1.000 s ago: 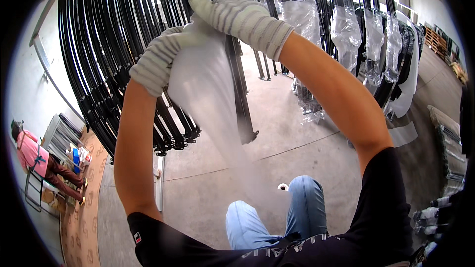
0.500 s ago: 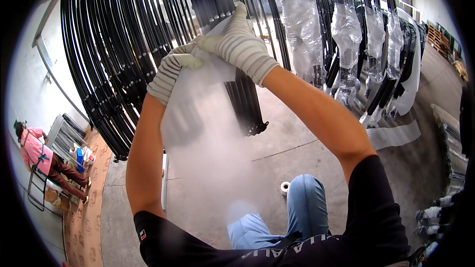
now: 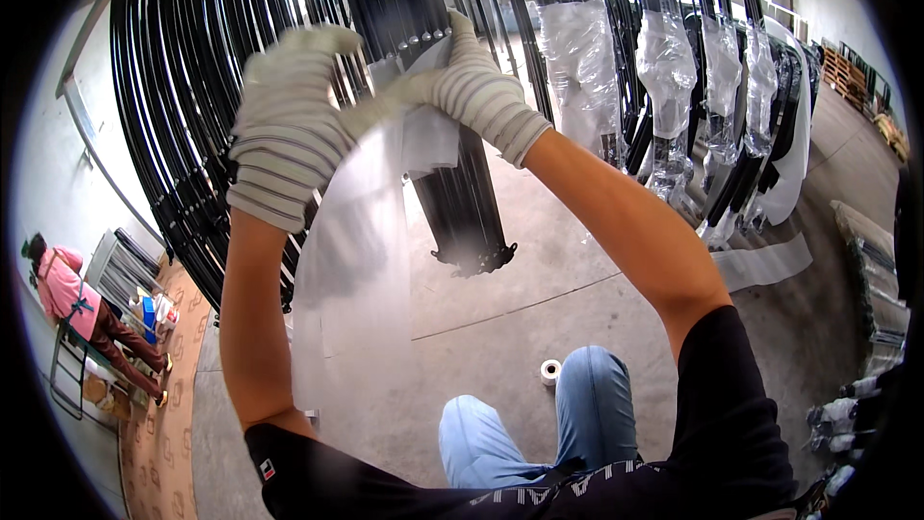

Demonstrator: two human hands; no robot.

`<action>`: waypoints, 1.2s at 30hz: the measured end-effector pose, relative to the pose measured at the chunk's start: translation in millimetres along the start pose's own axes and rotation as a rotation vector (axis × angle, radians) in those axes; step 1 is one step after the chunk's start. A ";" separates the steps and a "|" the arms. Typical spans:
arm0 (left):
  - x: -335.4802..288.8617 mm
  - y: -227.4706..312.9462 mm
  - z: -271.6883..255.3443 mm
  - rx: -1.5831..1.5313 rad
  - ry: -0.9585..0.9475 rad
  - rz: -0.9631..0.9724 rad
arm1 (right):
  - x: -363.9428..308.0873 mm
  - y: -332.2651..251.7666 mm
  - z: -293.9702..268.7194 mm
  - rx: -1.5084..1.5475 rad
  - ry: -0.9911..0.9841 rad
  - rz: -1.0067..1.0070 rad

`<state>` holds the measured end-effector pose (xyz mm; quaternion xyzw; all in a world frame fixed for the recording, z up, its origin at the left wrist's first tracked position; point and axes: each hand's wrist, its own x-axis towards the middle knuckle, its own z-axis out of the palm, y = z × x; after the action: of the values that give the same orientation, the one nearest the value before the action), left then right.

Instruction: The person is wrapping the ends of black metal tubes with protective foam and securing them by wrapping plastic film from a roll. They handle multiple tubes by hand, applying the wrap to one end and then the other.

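Observation:
My left hand [image 3: 289, 125], in a striped knit glove and smeared by motion, is raised left of the bundle. A gap shows between its fingers and thumb, and they appear to grip nothing. My right hand [image 3: 476, 91], gloved alike, presses a translucent white wrapping sheet [image 3: 351, 260] against a hanging bundle of black metal bars [image 3: 462, 207]. Its thumb points left across the sheet, while its fingers reach up along the bundle's right side. The sheet crosses the bundle's middle and hangs down at the left in a long loose length.
Rows of black bars [image 3: 183, 116] hang close on the left. Right of me hang bundles wrapped in clear plastic [image 3: 669, 63]. A white tape roll [image 3: 550, 372] lies on the floor beside my knee. A person in pink [image 3: 65, 284] stands far left; pallets [image 3: 845, 75] are far right.
My left hand has come away from the right hand, up and to the left, its fingers parting. The hanging sheet has swung left, uncovering more floor. My right hand stays at the bundle.

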<state>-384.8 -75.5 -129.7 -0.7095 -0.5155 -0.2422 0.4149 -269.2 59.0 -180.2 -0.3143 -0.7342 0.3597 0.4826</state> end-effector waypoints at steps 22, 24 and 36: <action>23.4 -40.4 126.8 -0.482 0.208 -0.553 | -16.0 22.8 9.9 0.189 0.054 0.023; 37.6 -39.4 85.0 -0.758 -0.020 -0.717 | -5.9 27.4 11.5 0.317 -0.002 0.030; 45.9 -18.2 50.3 -0.009 -0.736 -0.414 | -30.3 11.3 -28.7 0.703 -0.258 0.100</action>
<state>-389.9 -6.7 -115.2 -0.6320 -0.7599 -0.0532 0.1427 -230.9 47.1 -196.4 -0.1173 -0.6045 0.6495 0.4462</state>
